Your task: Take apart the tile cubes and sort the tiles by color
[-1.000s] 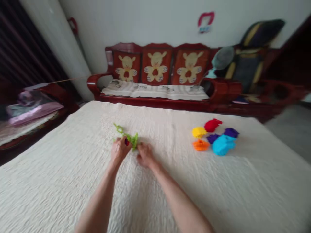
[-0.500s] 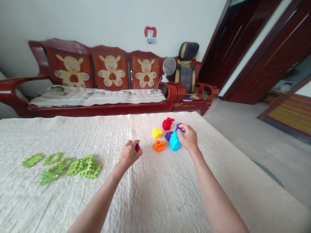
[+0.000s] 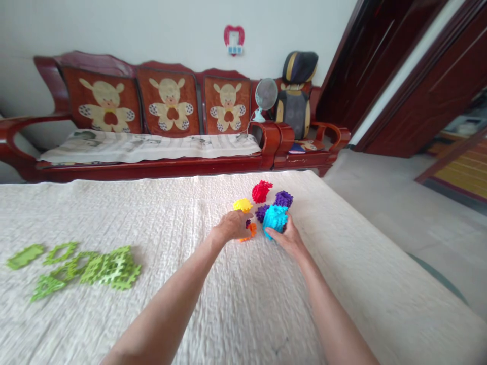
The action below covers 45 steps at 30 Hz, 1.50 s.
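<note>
My right hand (image 3: 289,237) is closed around the near right side of a light-blue stack of toothed plastic pieces (image 3: 274,219), thumb in front. My left hand (image 3: 233,226) reaches in from the left, with a small dark purple piece (image 3: 248,222) showing between its thumb and fingers. Just beside those fingertips lies an orange toothed piece (image 3: 252,231), partly covered by the hand. Behind the hand is a yellow bundle (image 3: 242,205). Purple toothed pieces (image 3: 283,198) and a smaller purple bundle (image 3: 262,212) sit around the light-blue stack. A red bundle (image 3: 261,192) lies farthest back.
Several flat green toothed pieces (image 3: 110,267) lie at the left on the cream quilted cover (image 3: 171,314). Beyond its far edge stands a wooden sofa (image 3: 160,170) with bear cushions. A small fan (image 3: 266,95) stands by the sofa arm.
My left hand has moved right, over to the orange and yellow pieces, still with the small dark piece. My right hand has left the back purple pieces and grasped the light-blue stack.
</note>
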Motion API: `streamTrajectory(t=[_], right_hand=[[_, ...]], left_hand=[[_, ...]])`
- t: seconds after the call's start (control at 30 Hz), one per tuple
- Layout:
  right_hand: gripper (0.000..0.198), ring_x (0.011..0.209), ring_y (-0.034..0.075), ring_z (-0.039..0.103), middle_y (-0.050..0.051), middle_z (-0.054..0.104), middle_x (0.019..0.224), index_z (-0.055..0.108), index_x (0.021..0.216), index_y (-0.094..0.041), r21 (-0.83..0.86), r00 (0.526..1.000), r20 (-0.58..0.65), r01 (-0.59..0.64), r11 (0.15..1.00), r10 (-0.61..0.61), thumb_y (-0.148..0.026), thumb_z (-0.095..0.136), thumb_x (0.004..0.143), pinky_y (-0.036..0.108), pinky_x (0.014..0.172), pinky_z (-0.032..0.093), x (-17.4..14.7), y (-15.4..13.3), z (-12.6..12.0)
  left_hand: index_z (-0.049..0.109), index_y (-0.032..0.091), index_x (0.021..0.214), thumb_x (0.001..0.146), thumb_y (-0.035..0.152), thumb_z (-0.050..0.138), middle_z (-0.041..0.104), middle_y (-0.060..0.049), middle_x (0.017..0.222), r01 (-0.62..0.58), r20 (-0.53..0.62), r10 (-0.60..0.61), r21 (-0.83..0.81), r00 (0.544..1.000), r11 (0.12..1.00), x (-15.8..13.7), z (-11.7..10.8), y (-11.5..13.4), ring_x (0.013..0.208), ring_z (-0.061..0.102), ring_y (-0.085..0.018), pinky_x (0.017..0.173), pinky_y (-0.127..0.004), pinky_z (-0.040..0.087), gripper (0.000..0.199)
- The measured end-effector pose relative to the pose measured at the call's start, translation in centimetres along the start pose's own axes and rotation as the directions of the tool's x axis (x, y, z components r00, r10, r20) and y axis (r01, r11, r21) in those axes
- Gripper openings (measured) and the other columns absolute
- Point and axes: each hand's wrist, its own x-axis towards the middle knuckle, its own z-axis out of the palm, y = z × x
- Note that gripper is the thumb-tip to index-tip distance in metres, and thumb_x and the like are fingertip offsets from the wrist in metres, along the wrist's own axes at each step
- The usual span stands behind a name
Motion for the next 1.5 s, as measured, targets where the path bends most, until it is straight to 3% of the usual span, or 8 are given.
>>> streamTrajectory(t=[0.27,0.47,0.6,0.83,1.03,1.2,1.33,1.5], right_hand=[[0.063,0.094,0.024,0.065,0.008,0.069,0.110,0.056,0.123,-0.022,0.050,0.981,-0.091,0.175,0.983,-0.170,-0.043,0.075,0.066,0.042,0.085,0.054,-2.1,-0.1,3.6],[0.021,0.080,0.025,0.064,0.004,0.068,0.082,0.063,0.078,-0.026,-0.012,0.948,0.074,0.311,0.950,-0.310,-0.043,0.067,0.067,0.041,0.080,0.053,-3.1,-2.4,5.6],[0.048,0.095,0.035,0.061,0.014,0.068,0.095,0.068,0.105,-0.020,-0.441,0.970,-0.053,0.189,0.877,-0.236,-0.049,0.063,0.067,0.048,0.083,0.047,-4.7,-4.6,7.5],[0.065,0.095,0.034,0.062,0.015,0.067,0.104,0.061,0.128,-0.018,-0.436,0.981,0.101,0.194,0.879,-0.166,-0.052,0.061,0.072,0.044,0.081,0.048,-6.2,-8.2,13.1],[0.059,0.099,0.030,0.063,0.013,0.065,0.107,0.058,0.131,-0.021,-0.376,0.951,0.297,0.202,0.904,-0.089,-0.048,0.064,0.079,0.039,0.081,0.048,-8.5,-14.1,18.7],[0.050,0.110,0.032,0.059,0.012,0.062,0.117,0.058,0.130,-0.026,-0.345,0.916,0.351,0.321,0.882,-0.196,-0.027,0.065,0.080,0.047,0.094,0.044,-9.2,-18.7,23.2],[0.062,0.122,0.028,0.053,0.012,0.058,0.127,0.053,0.132,-0.022,0.034,0.781,0.460,0.460,0.887,-0.423,-0.019,0.068,0.073,0.043,0.103,0.044,-10.8,-21.1,27.5],[0.062,0.136,0.025,0.044,0.010,0.051,0.140,0.047,0.137,-0.024,0.261,0.709,0.247,0.608,0.750,-0.661,-0.020,0.061,0.077,0.044,0.115,0.038,-10.5,-20.2,26.3]], left_hand=[[0.068,0.022,0.118,0.081,0.041,0.060,0.073,-0.011,0.113,0.060,0.049,-0.059,-0.006,0.997,0.998,-0.6,-1.2,2.2,0.107,0.069,-0.028,0.087,-0.035,0.057,0.042],[0.066,0.019,0.121,0.085,0.050,0.056,0.068,-0.015,0.120,0.122,-0.002,-0.122,-0.031,0.993,0.992,-4.1,-0.5,1.7,0.111,0.067,-0.031,0.092,-0.040,0.056,0.049],[0.064,0.021,0.124,0.086,0.052,0.056,0.067,-0.013,0.121,0.207,-0.022,-0.209,-0.053,0.978,0.977,-7.2,0.6,-1.2,0.111,0.067,-0.030,0.091,-0.038,0.056,0.049],[0.068,0.022,0.114,0.081,0.052,0.062,0.069,-0.011,0.114,0.339,-0.063,-0.351,-0.147,0.934,0.929,-11.8,1.2,-6.9,0.103,0.069,-0.027,0.082,-0.033,0.057,0.045],[0.069,0.021,0.112,0.082,0.040,0.059,0.071,-0.012,0.109,0.499,-0.099,-0.515,-0.151,0.851,0.853,-16.8,0.3,-11.3,0.099,0.069,-0.026,0.081,-0.033,0.054,0.037],[0.070,0.022,0.111,0.081,0.032,0.056,0.072,-0.011,0.107,0.671,-0.126,-0.684,-0.130,0.719,0.730,-22.1,-0.5,-14.8,0.097,0.069,-0.023,0.078,-0.029,0.051,0.034],[0.068,0.018,0.115,0.086,0.040,0.048,0.072,-0.015,0.107,0.754,-0.162,-0.761,-0.114,0.628,0.647,-25.7,-1.2,-16.6,0.096,0.069,-0.026,0.076,-0.031,0.051,0.042],[0.065,0.022,0.124,0.084,0.040,0.051,0.071,-0.013,0.109,0.816,-0.291,-0.813,-0.148,0.504,0.559,-26.4,-0.8,-18.8,0.099,0.067,-0.028,0.074,-0.032,0.050,0.046]])
